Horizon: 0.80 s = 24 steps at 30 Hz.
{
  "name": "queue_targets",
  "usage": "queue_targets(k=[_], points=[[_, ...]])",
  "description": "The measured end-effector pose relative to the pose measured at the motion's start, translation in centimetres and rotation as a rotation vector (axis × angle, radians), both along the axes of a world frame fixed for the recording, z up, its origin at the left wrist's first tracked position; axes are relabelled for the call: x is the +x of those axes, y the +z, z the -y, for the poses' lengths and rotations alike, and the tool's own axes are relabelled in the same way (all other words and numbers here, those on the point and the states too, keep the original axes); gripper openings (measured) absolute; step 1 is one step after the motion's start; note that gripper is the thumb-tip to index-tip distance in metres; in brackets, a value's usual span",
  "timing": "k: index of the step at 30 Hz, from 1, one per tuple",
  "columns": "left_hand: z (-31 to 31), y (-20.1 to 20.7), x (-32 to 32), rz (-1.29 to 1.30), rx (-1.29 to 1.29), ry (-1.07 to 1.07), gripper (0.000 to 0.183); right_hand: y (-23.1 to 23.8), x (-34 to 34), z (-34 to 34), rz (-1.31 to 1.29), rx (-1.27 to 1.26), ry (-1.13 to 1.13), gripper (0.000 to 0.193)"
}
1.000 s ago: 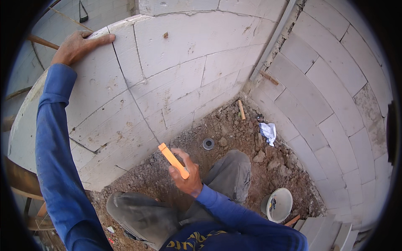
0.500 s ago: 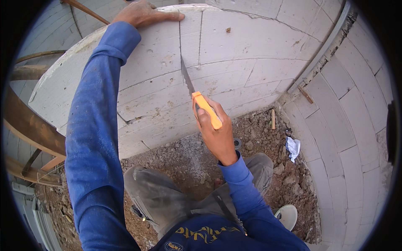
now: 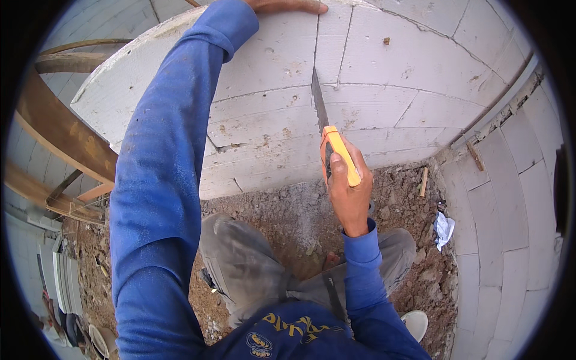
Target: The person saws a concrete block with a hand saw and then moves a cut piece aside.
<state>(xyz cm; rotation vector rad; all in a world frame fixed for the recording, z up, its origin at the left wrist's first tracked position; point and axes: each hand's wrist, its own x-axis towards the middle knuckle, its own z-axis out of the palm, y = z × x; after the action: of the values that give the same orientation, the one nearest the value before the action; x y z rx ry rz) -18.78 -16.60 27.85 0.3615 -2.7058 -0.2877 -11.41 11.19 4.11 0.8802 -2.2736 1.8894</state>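
My right hand (image 3: pixel 350 192) is wrapped round the yellow-orange handle of a hand saw (image 3: pixel 342 157). The toothed blade points up and away, its tip at the lower end of a dark, nearly vertical cut line in the pale block wall (image 3: pixel 264 66). A second thin line runs down just right of that cut. At the picture's upper edge, my left hand (image 3: pixel 288 5) rests on top of the wall, a digit stretched out beside the cut. The rest of that hand is cropped off.
Curved wooden boards (image 3: pixel 69 129) stand at the left. Another block wall (image 3: pixel 498 204) rises at the right, with a metal strip in the corner. Below lies rough soil (image 3: pixel 414 264) with a crumpled white wrapper (image 3: pixel 444 230), a wood scrap (image 3: pixel 423 182) and a whitish round container (image 3: pixel 416 324).
The view has shifted, so the wall and both arms appear farther right and slightly higher. My right hand still grips the saw against the wall; the left stays on top.
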Motion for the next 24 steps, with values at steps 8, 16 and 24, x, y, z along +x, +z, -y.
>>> queue_targets(k=[8,16,24], points=[[-0.5,0.3,-0.2,-0.037,-0.118,0.064,0.108,-18.8,8.2,-7.4,0.119,-0.121,-0.085,0.058],[-0.3,0.6,-1.1,-0.042,-0.091,-0.03,0.109,-11.4,3.4,-1.1,0.031,-0.049,-0.072,0.054],[1.1,-0.9,-0.9,-0.088,-0.126,0.072,0.118,-20.5,2.9,-2.8,0.213,-0.104,-0.118,0.06]])
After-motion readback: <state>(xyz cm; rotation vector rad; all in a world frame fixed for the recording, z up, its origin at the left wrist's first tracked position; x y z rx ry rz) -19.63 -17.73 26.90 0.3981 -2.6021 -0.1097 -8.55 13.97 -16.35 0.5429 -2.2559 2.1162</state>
